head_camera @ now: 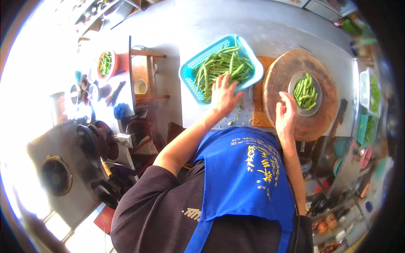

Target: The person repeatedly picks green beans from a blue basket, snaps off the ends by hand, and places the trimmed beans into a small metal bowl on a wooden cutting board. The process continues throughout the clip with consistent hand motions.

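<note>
Long green beans [218, 64] lie heaped in a light-blue perforated plastic basket [190, 77]. My left hand [225, 96] reaches over the basket's near rim, fingers spread, fingertips at the beans; I see nothing gripped in it. Shorter bean pieces [305, 91] fill a round metal bowl [319, 104], which stands on a thick round wooden chopping block [326, 69]. Beside the bowl's left edge is my right hand [286, 115], with its fingers loosely bent and apart and nothing visible between them. Small green scraps [235, 117] are scattered on the table between the basket and me.
A rectangular wooden board [259, 117] lies partly under the block, with a dark cleaver-like tool [338, 118] at the block's right. Leftward, a red bowl [115, 64] of cut greens stands on another table, above a wok stove [68, 148]. Baskets of greens [368, 91] stand far right.
</note>
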The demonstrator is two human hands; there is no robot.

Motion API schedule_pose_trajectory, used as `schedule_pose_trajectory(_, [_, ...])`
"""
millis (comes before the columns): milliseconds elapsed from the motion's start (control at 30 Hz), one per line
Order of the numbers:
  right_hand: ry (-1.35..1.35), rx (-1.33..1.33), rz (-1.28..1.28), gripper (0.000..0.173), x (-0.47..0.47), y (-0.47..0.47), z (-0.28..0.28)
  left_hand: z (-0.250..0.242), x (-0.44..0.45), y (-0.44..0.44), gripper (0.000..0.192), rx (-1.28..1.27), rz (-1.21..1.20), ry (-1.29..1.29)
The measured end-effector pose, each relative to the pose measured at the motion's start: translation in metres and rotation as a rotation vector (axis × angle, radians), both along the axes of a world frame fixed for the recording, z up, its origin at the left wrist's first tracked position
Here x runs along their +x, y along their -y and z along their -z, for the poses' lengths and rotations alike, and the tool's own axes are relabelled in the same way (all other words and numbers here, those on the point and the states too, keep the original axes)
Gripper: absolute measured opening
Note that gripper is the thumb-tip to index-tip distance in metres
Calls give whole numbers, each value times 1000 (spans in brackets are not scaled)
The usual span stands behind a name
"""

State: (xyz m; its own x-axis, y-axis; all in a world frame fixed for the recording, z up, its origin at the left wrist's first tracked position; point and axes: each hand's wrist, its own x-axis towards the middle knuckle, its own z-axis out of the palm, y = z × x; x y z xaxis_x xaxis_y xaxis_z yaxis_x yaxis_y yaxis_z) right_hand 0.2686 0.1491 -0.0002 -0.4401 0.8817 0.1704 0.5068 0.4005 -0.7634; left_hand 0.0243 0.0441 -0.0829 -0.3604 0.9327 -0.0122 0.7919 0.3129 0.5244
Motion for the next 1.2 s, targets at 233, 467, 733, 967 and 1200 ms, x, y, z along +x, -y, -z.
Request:
schedule_pose_trajectory(233, [54, -142, -96, 35, -12, 10, -8, 1, -13, 32, 38, 304, -78, 146])
schedule_pose_trajectory(467, [100, -285, -201, 32, -15, 19, -6, -11, -84, 11, 71, -1, -327, -89])
schedule_pose_trajectory(733, [174, -477, -309, 32, -11, 28, -1, 55, -122, -4, 76, 84, -260, 458])
schedule_pose_trajectory(967, [202, -456, -347, 34, -11, 29, 7, -8, -123, -31, 62, 168, -84, 665])
schedule_pose_trajectory(1200, [267, -531, -386, 37, -18, 30, 7, -7, -39, 0, 81, -79, -43, 86])
